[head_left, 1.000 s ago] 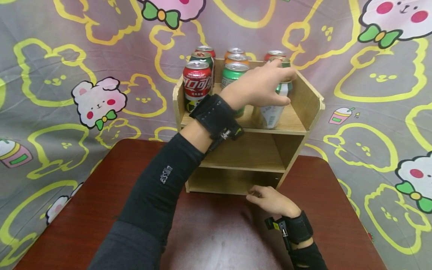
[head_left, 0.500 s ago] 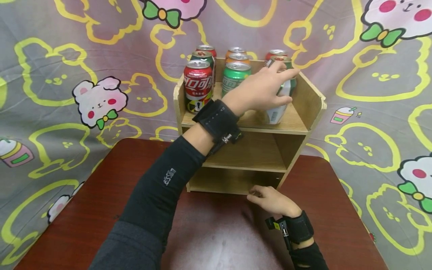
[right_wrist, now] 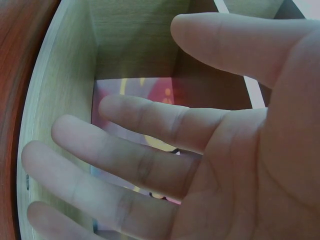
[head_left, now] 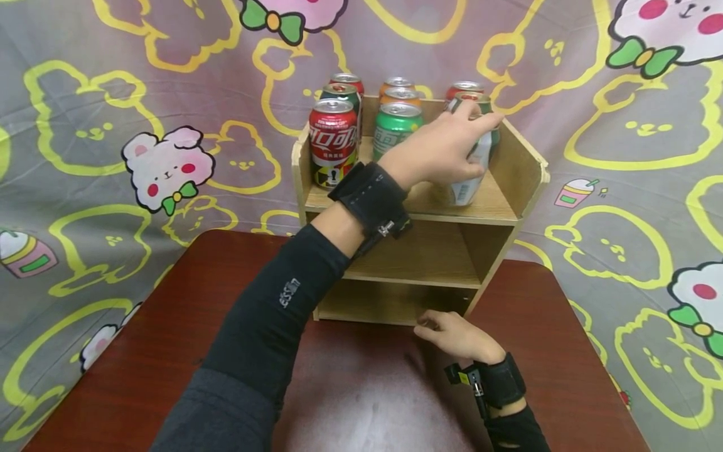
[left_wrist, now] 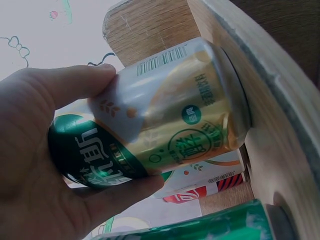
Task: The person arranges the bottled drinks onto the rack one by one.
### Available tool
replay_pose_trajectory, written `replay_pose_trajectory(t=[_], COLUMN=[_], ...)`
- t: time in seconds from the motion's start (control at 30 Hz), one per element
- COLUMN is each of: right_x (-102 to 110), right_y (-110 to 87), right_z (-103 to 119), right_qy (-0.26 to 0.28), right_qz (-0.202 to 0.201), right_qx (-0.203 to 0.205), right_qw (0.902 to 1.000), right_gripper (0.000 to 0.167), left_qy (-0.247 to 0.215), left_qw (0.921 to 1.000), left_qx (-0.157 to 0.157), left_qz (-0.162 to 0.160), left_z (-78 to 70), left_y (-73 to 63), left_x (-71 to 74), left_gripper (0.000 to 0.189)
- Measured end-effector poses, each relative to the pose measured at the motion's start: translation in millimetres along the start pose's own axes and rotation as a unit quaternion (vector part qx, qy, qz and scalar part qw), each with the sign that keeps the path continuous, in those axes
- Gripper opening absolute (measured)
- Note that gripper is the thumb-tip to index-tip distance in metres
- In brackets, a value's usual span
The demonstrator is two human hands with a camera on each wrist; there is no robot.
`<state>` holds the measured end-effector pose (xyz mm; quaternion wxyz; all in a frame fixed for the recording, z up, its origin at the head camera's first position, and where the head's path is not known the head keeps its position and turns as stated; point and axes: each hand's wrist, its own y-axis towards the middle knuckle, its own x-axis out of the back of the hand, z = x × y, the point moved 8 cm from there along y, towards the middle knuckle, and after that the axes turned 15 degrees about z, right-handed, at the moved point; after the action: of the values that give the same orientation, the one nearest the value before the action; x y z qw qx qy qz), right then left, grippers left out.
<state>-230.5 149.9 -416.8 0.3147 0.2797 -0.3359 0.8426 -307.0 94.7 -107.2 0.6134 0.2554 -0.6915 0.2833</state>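
Observation:
My left hand (head_left: pixel 443 149) grips a green, gold and white drink can (left_wrist: pixel 165 125) at the front right of the top shelf (head_left: pixel 429 204). In the left wrist view, thumb and fingers wrap its upper part, and its base is at the shelf board; whether it touches is hard to tell. The hand covers much of this can in the head view. Beside it stands a green can (head_left: pixel 395 129), left of my hand. My right hand (head_left: pixel 459 336) is by the bottom shelf's front edge, holding nothing. Its fingers (right_wrist: pixel 145 120) are spread and relaxed in the right wrist view.
A red cola can (head_left: pixel 333 141) stands front left on the top shelf. Behind are a dark green can (head_left: pixel 341 91), orange cans (head_left: pixel 400 94) and a red can (head_left: pixel 464 86). The wooden rack (head_left: pixel 423 251) stands on a red-brown table (head_left: pixel 361 383) before a patterned cloth (head_left: pixel 237 157).
My left hand and the can in it have shifted slightly right and back on the top shelf. The right hand has stayed in place.

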Motion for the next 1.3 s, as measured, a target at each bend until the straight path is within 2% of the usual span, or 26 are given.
replay_pose_trajectory(t=[0.47,0.73,1.1,1.2,1.3], right_x=[-1,-1,0,0,-1], right_y=[-0.6,-0.4,0.1,0.1,0.1], right_z=[0,1,1,2,1], right_qy=[0.005,0.004,-0.005,-0.002,0.003], right_qz=[0.002,0.003,0.003,0.005,0.006], right_qx=[0.001,0.001,0.006,0.007,0.002], right_qw=[1.0000,1.0000,1.0000,1.0000,1.0000], right_gripper=[0.047,0.046,0.047,0.049,0.049], left_qy=[-0.010,0.005,0.032,0.042,0.049], left_qw=[0.9992,0.9970,0.9905,0.9888,0.9899], left_qx=[0.038,0.075,0.109,0.112,0.105], left_qz=[0.000,-0.021,-0.077,-0.089,-0.082], left_z=[4.0,9.2,6.8,6.4,7.3], left_y=[11.7,18.7,17.4,16.5,15.9], left_x=[0.0,-0.3,3.4,2.4,0.4], left_gripper=[0.076,0.080,0.075,0.073,0.078])
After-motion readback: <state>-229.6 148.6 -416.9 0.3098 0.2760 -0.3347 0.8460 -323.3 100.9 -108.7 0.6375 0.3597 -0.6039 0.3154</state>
